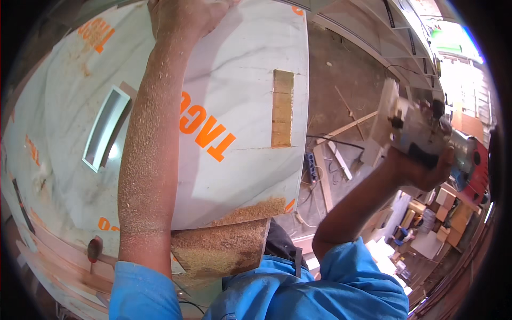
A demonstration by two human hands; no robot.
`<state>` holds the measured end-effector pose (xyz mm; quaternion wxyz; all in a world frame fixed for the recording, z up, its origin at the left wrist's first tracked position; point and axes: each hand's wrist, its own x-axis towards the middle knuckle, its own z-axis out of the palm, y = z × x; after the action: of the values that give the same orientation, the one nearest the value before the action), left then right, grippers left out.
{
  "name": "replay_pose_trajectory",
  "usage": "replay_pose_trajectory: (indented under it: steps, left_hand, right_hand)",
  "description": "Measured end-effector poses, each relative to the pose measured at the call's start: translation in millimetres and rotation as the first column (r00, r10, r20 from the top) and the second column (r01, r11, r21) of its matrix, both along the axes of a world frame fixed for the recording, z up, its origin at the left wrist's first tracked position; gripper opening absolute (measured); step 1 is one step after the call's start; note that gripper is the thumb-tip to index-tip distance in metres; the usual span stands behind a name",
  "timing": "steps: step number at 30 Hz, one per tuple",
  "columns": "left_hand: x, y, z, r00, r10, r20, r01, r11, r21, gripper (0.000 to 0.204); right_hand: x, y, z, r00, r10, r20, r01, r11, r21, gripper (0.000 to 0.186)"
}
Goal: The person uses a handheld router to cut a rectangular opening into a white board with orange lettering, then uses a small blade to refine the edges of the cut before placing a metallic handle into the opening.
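Note:
In front of me lies a large white marble-patterned panel (234,176) with orange lettering. Near its right edge is a rectangular recess (282,109) with a yellowish-brown bottom. My left hand (186,16) is at the panel's far side, cut off by the top edge of the picture; its visible thumb is stretched out, and the other fingertips are hidden. Sawdust coats my left forearm. Off to the right, clear of the panel, my right hand (424,168) is wrapped round a trim router (426,130) with a metal body and a red end, slightly blurred.
A pale-framed rectangular piece (106,128) sits on the panel, left of my forearm. A dark-handled tool (95,249) lies near left. Sawdust (250,210) covers the near edge. A blue power strip (311,166), wood strips (322,178) and offcuts (445,213) are to the right.

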<state>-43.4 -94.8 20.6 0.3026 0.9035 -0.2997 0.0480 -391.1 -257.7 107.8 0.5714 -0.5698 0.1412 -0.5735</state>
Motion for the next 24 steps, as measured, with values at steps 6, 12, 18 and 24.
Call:
replay_pose_trajectory:
  steps: [6, 12, 18, 24]
  left_hand:
    - [6, -3, -7, 0.995, -0.048, 0.085, 0.037, 0.991, 0.125, 0.052]
    - [-3, -8, -9, 0.997, 0.054, -0.057, -0.054, 0.999, 0.005, 0.038]
    - [5, -7, -10, 0.993, -0.032, -0.112, 0.026, 0.998, -0.051, 0.038]
    - [-32, 5, -6, 0.953, -0.163, 0.254, 0.224, 0.947, -0.232, 0.011]
  right_hand:
    - [-117, -11, -63, 0.874, -0.412, -0.257, 0.481, 0.811, 0.332, 0.047]
    - [-189, 5, -159, 0.821, -0.317, -0.475, 0.562, 0.597, 0.572, 0.038]
    - [-196, 12, -214, 0.835, -0.279, -0.474, 0.546, 0.528, 0.651, 0.035]
    - [-191, 14, -207, 0.915, -0.144, -0.377, 0.396, 0.492, 0.775, 0.036]
